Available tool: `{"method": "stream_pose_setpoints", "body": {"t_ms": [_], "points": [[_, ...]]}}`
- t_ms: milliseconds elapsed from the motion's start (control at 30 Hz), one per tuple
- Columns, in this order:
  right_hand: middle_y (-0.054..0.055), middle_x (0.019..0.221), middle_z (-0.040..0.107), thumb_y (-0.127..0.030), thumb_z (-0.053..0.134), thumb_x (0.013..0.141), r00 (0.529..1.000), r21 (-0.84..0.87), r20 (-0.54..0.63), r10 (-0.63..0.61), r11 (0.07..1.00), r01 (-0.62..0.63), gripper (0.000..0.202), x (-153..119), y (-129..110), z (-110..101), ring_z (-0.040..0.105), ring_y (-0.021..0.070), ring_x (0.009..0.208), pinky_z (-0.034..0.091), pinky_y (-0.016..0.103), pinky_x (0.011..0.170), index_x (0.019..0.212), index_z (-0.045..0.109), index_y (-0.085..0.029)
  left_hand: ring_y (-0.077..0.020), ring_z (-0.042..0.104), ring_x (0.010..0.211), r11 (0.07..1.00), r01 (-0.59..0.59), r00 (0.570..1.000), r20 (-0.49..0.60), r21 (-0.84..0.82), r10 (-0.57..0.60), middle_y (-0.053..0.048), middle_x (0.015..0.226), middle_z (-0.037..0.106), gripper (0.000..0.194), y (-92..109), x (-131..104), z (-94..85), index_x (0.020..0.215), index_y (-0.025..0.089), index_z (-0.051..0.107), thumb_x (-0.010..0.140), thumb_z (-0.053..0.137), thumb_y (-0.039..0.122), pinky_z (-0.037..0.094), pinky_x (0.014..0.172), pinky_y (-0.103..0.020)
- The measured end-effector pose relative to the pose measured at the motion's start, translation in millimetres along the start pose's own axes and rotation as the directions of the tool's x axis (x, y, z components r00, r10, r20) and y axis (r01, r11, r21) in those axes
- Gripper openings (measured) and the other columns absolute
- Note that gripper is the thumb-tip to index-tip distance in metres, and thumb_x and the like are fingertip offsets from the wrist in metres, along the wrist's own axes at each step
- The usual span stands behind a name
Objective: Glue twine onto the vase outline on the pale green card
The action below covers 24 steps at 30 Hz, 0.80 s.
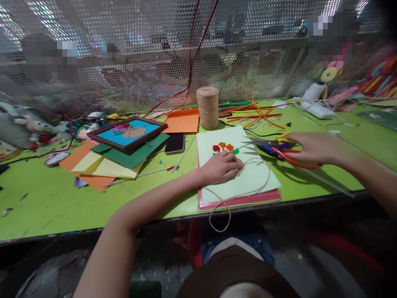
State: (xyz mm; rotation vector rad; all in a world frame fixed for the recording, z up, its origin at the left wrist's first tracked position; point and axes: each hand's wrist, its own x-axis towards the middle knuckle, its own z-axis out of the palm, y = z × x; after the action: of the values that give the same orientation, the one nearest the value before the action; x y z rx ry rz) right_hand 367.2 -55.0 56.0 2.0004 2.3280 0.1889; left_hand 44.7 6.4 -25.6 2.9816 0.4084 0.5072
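Observation:
My left hand [219,167] lies palm down on a pale green sheet of paper [245,182], its fingers lying over a small brown twine piece [240,163]. Red and orange fuzzy flowers [222,146] and a green leaf [235,151] show just past the fingers. Loose twine [259,190] curves over the sheet and hangs in a loop below the table edge. My right hand [316,147] is closed on the handles of a pair of scissors [268,142], blades pointing left over the sheet. Blue and red handles [302,162] show beneath that hand.
A twine spool [207,108] stands behind the sheet, beside pipe cleaners [256,116]. Leftward are a phone [175,143], a framed flower picture [127,131] and coloured papers [102,165]. A perforated metal screen [149,74] rises behind the green table [71,211].

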Motion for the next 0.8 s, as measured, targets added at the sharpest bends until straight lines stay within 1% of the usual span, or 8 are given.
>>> {"method": "stream_pose_setpoints", "body": {"t_ms": [67,167,233,333,433,633,733,800], "points": [[0.014,0.108,0.070,-0.068,0.047,0.080,0.998,-0.063,-0.017,0.065,0.996,-0.065,0.060,-19.7,13.0,2.3,0.064,0.0290,0.086,0.042,0.035,0.066,0.113,0.064,-0.021,-0.0232,0.053,0.101,1.000,0.005,1.000,0.003,-0.013,-0.005,-0.010,0.117,0.064,0.040,1.6,0.0,-1.7,0.124,0.022,0.065,0.101,0.035,0.036,0.044,0.091,-0.039],[0.014,0.106,0.071,-0.064,0.049,0.079,0.990,-0.020,-0.005,0.143,0.990,-0.143,0.059,-47.5,29.7,8.3,0.065,0.0276,0.085,0.046,0.036,0.071,0.116,0.065,-0.020,-0.0234,0.053,0.102,1.000,0.020,1.000,0.014,-0.023,-0.020,-0.009,0.117,0.064,0.041,3.0,0.1,-3.4,0.126,0.023,0.064,0.101,0.034,0.036,0.044,0.091,-0.040],[0.016,0.109,0.072,-0.060,0.051,0.080,0.983,0.017,0.049,0.176,0.984,-0.177,0.059,-62.9,35.2,12.6,0.066,0.0277,0.088,0.048,0.037,0.075,0.119,0.064,-0.018,-0.0236,0.053,0.102,0.999,0.030,0.999,0.022,-0.029,-0.029,-0.009,0.118,0.064,0.042,3.5,0.2,-3.9,0.126,0.022,0.064,0.101,0.033,0.036,0.043,0.092,-0.040],[0.019,0.119,0.069,-0.061,0.053,0.078,0.971,0.013,0.135,0.197,0.980,-0.201,0.063,-77.7,34.4,18.8,0.067,0.0308,0.098,0.050,0.039,0.082,0.122,0.065,-0.017,-0.0238,0.054,0.103,0.999,0.035,0.999,0.032,-0.041,-0.033,-0.010,0.119,0.064,0.042,4.1,0.6,-4.5,0.127,0.022,0.063,0.101,0.033,0.035,0.042,0.092,-0.040],[0.020,0.123,0.068,-0.060,0.052,0.079,0.975,0.020,0.160,0.155,0.987,-0.160,0.062,-81.7,28.0,24.8,0.067,0.0323,0.102,0.051,0.041,0.085,0.120,0.068,-0.017,-0.0235,0.054,0.103,0.998,0.039,0.999,0.030,-0.048,-0.037,-0.010,0.119,0.064,0.041,4.3,0.8,-4.8,0.127,0.022,0.063,0.101,0.034,0.034,0.042,0.092,-0.040],[0.017,0.118,0.071,-0.056,0.052,0.079,0.994,0.047,0.110,0.014,0.999,-0.019,0.055,-72.7,9.9,28.9,0.069,0.0325,0.100,0.054,0.042,0.085,0.115,0.070,-0.018,-0.0223,0.055,0.102,0.998,0.019,1.000,-0.020,-0.053,-0.021,-0.009,0.116,0.066,0.039,3.2,0.1,-3.3,0.124,0.021,0.065,0.101,0.036,0.035,0.043,0.092,-0.039],[0.015,0.113,0.073,-0.054,0.050,0.082,0.993,0.019,0.119,-0.006,1.000,0.004,0.053,-68.6,-4.2,27.2,0.070,0.0324,0.096,0.055,0.042,0.079,0.116,0.070,-0.019,-0.0215,0.057,0.099,0.998,0.032,0.998,-0.059,-0.051,-0.035,-0.009,0.114,0.068,0.040,3.3,-1.0,-3.0,0.124,0.021,0.064,0.102,0.034,0.036,0.045,0.088,-0.037],[0.014,0.115,0.072,-0.055,0.048,0.084,0.994,-0.025,0.109,-0.002,1.000,0.005,0.054,-67.6,-12.9,27.1,0.070,0.0330,0.095,0.055,0.043,0.076,0.119,0.069,-0.019,-0.0208,0.058,0.098,0.998,0.048,0.996,-0.079,-0.044,-0.051,-0.009,0.113,0.069,0.039,3.8,-1.7,-3.2,0.118,0.020,0.067,0.101,0.035,0.036,0.046,0.085,-0.036]]}}
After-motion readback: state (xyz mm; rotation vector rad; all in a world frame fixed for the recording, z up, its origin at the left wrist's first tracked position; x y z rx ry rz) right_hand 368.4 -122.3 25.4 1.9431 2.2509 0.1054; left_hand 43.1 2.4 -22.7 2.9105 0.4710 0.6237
